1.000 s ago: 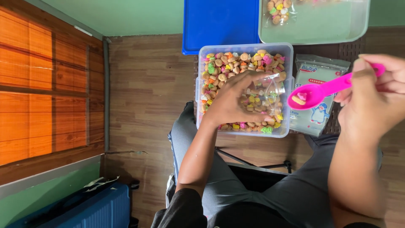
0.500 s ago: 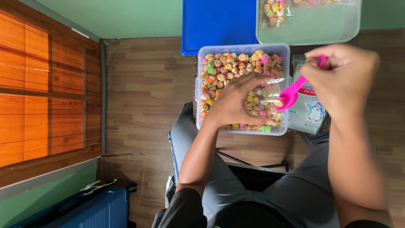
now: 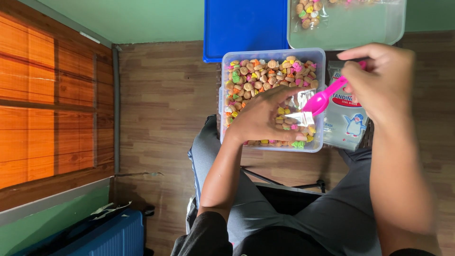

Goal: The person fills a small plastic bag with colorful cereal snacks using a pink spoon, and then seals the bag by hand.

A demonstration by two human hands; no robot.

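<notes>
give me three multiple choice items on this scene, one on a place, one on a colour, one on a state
1. Where is the small clear bag?
A. on the floor
B. over the clear tub of coloured sweets
C. on the blue lid

2. What colour is the scoop?
A. pink
B. green
C. white

3. How is the left hand?
A. empty
B. holding the bag
C. gripping the scoop

Key: 1 B, the bag sits above the tub. 2 A, the scoop in the right hand is pink. 3 B, its fingers pinch the bag.
</notes>
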